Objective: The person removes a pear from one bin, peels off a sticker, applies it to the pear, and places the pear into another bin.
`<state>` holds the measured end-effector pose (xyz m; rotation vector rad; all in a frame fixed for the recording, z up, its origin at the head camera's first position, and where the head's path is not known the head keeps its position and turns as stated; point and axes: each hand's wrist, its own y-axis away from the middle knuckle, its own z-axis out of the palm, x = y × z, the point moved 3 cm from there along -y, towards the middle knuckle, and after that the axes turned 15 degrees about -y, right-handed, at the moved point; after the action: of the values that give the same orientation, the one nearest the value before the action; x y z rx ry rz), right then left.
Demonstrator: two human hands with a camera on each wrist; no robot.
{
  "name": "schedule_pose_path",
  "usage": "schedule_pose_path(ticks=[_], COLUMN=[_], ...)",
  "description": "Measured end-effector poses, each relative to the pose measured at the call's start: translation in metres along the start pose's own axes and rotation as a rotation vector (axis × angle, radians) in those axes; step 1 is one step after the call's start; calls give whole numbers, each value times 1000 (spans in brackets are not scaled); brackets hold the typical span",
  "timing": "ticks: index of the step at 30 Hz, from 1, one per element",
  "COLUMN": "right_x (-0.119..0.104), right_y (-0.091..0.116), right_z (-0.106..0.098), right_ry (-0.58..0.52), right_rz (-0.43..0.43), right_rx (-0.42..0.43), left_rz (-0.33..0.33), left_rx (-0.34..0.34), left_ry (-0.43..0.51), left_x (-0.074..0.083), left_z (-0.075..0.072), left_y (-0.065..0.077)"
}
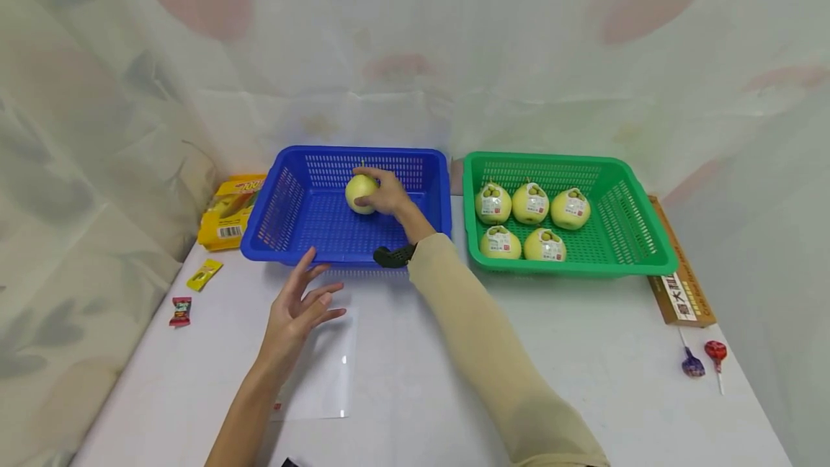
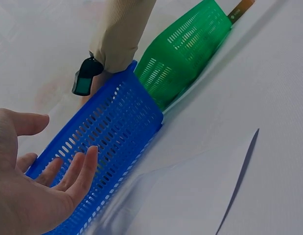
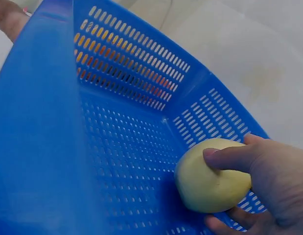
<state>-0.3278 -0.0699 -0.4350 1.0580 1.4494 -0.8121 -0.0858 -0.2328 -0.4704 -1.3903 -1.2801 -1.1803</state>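
Observation:
My right hand reaches into the blue basket and grips a round yellow-green pear, thumb on one side and fingers round the other. In the right wrist view the pear is close over the perforated basket floor. My left hand holds nothing; its fingers are spread and loosely bent just in front of the basket's near wall. Under and beside that hand a clear plastic sheet lies on the white table. Several pears with paper labels, one of them a front pear, sit in the green basket to the right.
A yellow snack bag leans by the blue basket's left side, with a yellow packet and a red wrapped candy nearer. Right of the green basket are a brown box, a purple lollipop and a red lollipop.

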Motion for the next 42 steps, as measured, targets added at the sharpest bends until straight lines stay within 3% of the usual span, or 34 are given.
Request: schedule_pose_path(ticks=[7, 16, 21, 24, 28, 33, 37, 42], right_x=[8, 3, -8, -17, -28, -50, -69, -68], right_y=[-1, 15, 22, 29, 36, 57, 95, 157], right_z=[-1, -9, -11, -14, -20, -35, -57, -88], right_ry=[40, -175, -318, -336, -328, -273, -225, -116], right_rz=[38, 164, 264, 284, 227, 78, -46, -149], right_rx=[-36, -47, -118, -164, -227, -307, -353, -400], left_rz=[-5, 2, 6, 4, -4, -10, -3, 6], left_rx=[3, -9, -15, -10, 1, 7, 4, 7], left_ry=[1, 18, 17, 13, 2, -21, -11, -5], left_x=[2, 3, 1, 0, -2, -4, -3, -1], left_z=[3, 6, 7, 7, 4, 1, 0, -1], left_y=[-1, -3, -5, -5, -4, -2, -2, -2])
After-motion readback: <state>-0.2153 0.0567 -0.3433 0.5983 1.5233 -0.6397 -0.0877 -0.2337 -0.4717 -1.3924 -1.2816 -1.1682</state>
